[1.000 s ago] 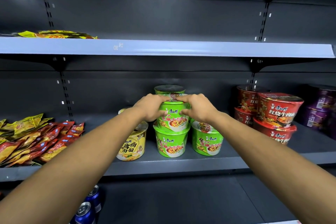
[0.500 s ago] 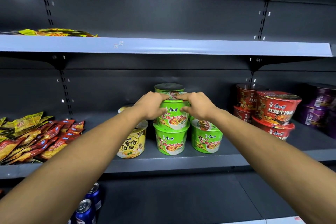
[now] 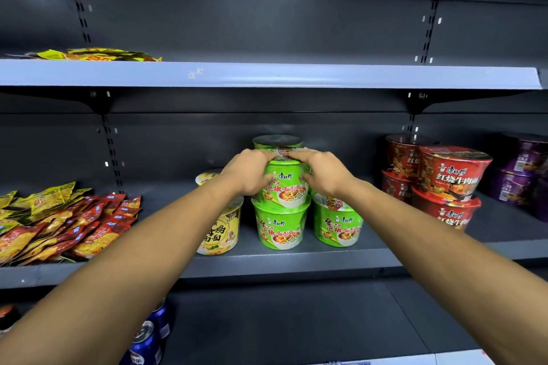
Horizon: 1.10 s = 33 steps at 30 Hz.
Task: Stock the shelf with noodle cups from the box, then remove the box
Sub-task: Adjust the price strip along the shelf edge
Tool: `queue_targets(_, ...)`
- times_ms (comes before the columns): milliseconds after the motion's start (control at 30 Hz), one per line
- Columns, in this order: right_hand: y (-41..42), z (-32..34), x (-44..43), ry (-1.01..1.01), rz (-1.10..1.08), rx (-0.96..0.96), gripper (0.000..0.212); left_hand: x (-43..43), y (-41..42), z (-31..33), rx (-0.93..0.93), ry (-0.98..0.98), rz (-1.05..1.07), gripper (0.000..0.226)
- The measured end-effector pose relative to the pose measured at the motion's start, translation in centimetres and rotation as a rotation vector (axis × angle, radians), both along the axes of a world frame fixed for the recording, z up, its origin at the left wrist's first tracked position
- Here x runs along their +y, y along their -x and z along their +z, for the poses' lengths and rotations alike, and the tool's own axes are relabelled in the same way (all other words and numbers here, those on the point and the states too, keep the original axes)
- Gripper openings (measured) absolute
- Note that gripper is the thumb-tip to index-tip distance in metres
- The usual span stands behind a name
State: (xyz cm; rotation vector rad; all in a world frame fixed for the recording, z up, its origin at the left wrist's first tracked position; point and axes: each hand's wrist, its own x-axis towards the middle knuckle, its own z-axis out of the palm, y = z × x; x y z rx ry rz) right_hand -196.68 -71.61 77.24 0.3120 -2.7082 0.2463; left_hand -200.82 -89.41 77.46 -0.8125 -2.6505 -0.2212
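Clasping the green foil-lidded noodle cup [image 3: 286, 190] by rim and sides with left hand [image 3: 249, 173] and right hand [image 3: 321, 175], seating it atop a matching green cup [image 3: 280, 225] on the grey metal shelf [image 3: 296, 264]. Advisably centring rims and pressing level before letting go.

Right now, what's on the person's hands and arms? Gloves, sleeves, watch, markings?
Nothing worn that shows. Left hand and right hand are bare: no gloves, no rings visible, no watch or band at either wrist. Left forearm and right forearm are bare to the frame edge, no sleeve in view. No tape or markings.
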Motion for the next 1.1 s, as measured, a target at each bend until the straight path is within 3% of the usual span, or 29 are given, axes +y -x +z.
queue_targets(300,-0.9,-0.9,1.1,0.134,-0.1,0.01,0.07,-0.9,-0.6,-0.6,-0.019,-0.054,0.037,0.071)
queue_targets(600,-3.1,-2.2,2.6,0.188,-0.203,-0.092,0.078,-0.6,-3.2,-1.5,-0.015,-0.109,0.245,0.042)
queue_targets(733,-3.8,-3.5,3.0,0.232,-0.22,-0.058,0.062,-0.2,-4.5,-2.3,-0.009,-0.068,0.369,0.031)
queue_targets(867,-4.6,-5.5,3.4,0.286,-0.234,0.004,0.04,0.2,-5.3,-3.8,-0.045,-0.164,0.413,0.023)
queue_targets(1100,-6.4,-11.1,3.1,0.405,-0.107,-0.201,0.017,1.0,-6.4,-9.0,-0.231,-0.177,0.33,0.029)
